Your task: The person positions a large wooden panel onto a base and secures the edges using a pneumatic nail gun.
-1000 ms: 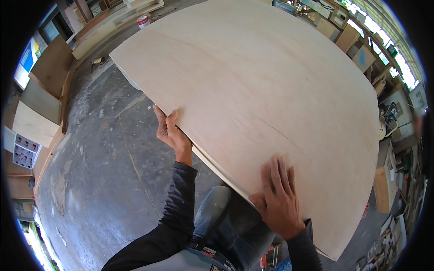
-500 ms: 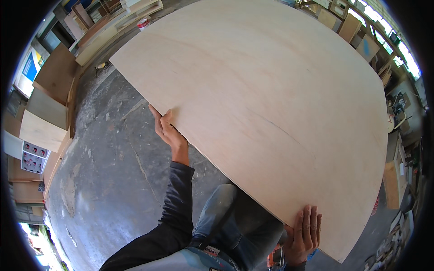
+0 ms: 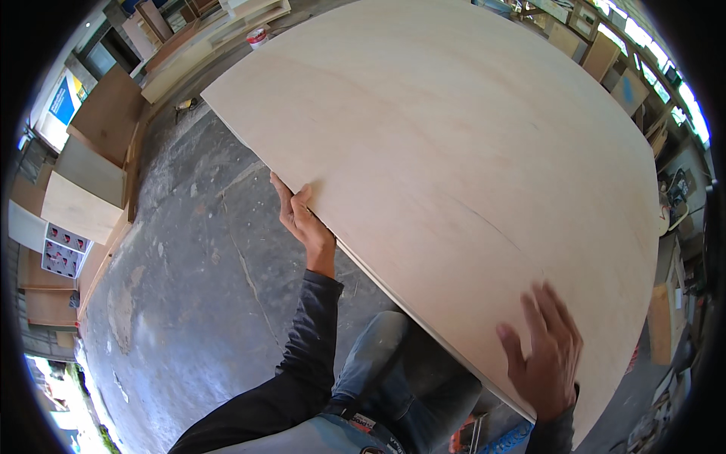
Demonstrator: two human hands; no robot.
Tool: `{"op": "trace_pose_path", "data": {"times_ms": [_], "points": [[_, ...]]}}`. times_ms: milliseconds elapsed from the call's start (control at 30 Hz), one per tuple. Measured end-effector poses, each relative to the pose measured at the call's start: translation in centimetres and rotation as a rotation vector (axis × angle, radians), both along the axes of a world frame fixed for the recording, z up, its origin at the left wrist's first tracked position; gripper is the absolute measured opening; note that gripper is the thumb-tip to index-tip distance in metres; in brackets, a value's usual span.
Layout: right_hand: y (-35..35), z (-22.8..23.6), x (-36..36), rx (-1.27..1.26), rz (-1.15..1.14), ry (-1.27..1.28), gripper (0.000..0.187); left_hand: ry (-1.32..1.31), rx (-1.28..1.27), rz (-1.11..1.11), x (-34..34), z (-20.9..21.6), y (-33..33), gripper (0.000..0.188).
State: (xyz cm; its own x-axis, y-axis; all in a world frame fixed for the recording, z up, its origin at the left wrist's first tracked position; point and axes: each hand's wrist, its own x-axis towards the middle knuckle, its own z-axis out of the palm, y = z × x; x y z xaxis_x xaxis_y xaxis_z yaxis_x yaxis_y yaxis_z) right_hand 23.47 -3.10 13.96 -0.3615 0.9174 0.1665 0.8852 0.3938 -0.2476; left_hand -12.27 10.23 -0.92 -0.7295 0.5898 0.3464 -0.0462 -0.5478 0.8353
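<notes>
A large pale plywood sheet (image 3: 431,151) spreads across the middle and right of the view, its near edge slanting from upper left to lower right. My left hand (image 3: 304,219) grips that edge, thumb on the top face and fingers hidden partly at the rim and underneath. Over the sheet's near right part is my right hand (image 3: 546,348), slightly blurred, fingers spread and palm toward the wood; whether it touches the surface I cannot tell. A thin dark line marks the face beyond it.
Below the sheet's near corner are a blue coiled hose (image 3: 508,440) and an orange tool (image 3: 463,435). Wooden panels (image 3: 83,200) and a white-framed box (image 3: 64,250) stand along the left. A red-and-white can (image 3: 257,38) sits beyond the far left corner. Offcuts (image 3: 665,393) lie at right.
My right hand has left the sheet's near edge and moved inward over its face, fingers spreading. My left hand keeps its grip. The whole view has shifted slightly.
</notes>
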Motion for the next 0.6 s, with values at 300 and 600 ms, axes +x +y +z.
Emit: {"op": "trace_pose_path", "data": {"times_ms": [300,600], "points": [[10.1,-6.1,-10.3,0.080,0.333,-0.006,0.088,-0.023,0.012,-0.013,0.7,-0.4,0.0,0.075],[11.8,-5.1,-11.1,0.116,0.375,0.007,0.090,0.028,0.011,0.021,-0.1,-0.5,0.1,0.074]]}}
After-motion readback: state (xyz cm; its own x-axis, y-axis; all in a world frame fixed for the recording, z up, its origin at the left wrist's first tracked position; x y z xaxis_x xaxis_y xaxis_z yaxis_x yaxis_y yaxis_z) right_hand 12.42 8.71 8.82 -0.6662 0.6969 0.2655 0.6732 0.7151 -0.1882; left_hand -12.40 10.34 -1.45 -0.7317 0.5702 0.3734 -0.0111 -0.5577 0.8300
